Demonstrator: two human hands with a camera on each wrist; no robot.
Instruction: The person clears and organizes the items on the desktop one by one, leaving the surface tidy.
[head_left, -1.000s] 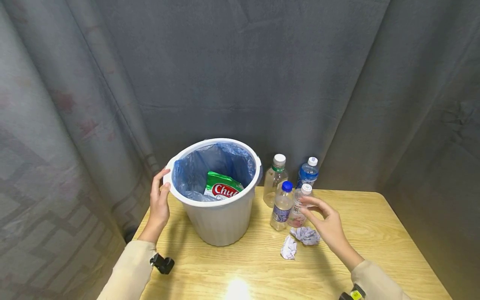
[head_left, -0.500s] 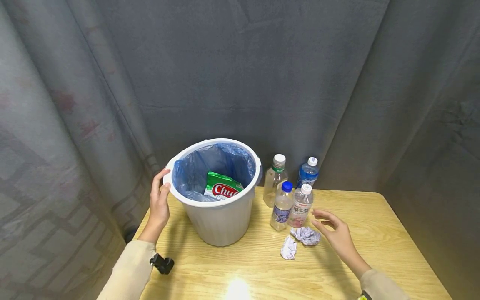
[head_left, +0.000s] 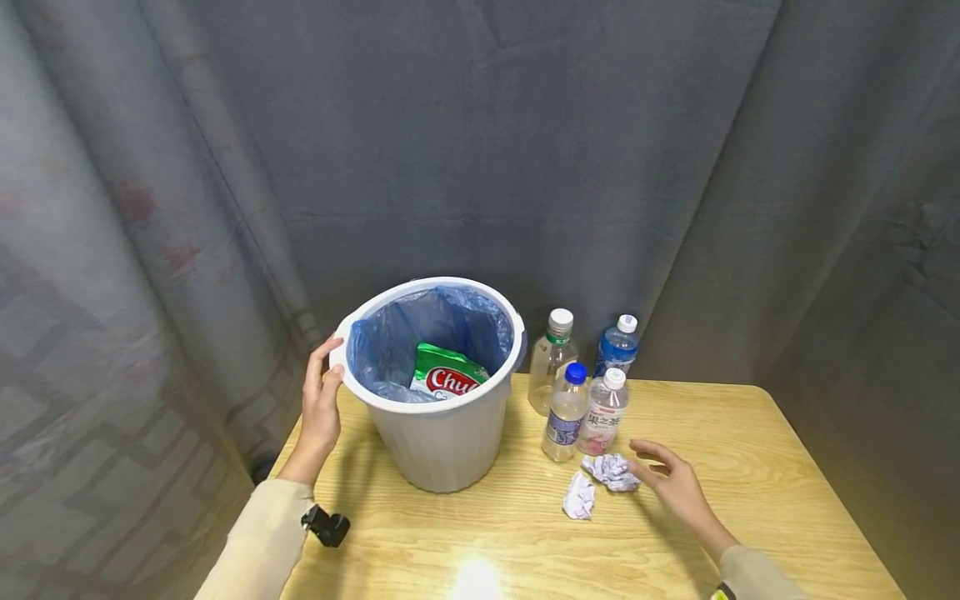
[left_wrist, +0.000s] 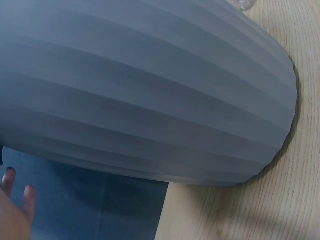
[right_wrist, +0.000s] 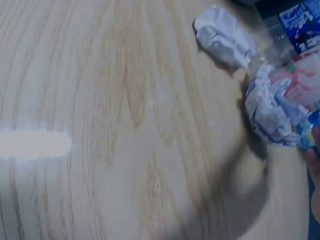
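Fingers of the left hand (head_left: 319, 408) rest straight against the white bin's (head_left: 442, 442) rim; the right hand (head_left: 672, 483) lies relaxed beside a crumpled paper ball (head_left: 611, 471) – contact unclear. Bottles (head_left: 566, 400) blur in the right wrist view. Wooden surface (head_left: 750, 467), grey curtains (head_left: 675, 167) behind.

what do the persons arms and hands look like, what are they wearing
Both arms are in long beige sleeves reaching the wrists. The left hand and right hand are bare: no gloves or rings show. A small black device sits by the left sleeve, and a black-and-yellow bit shows at the right cuff.
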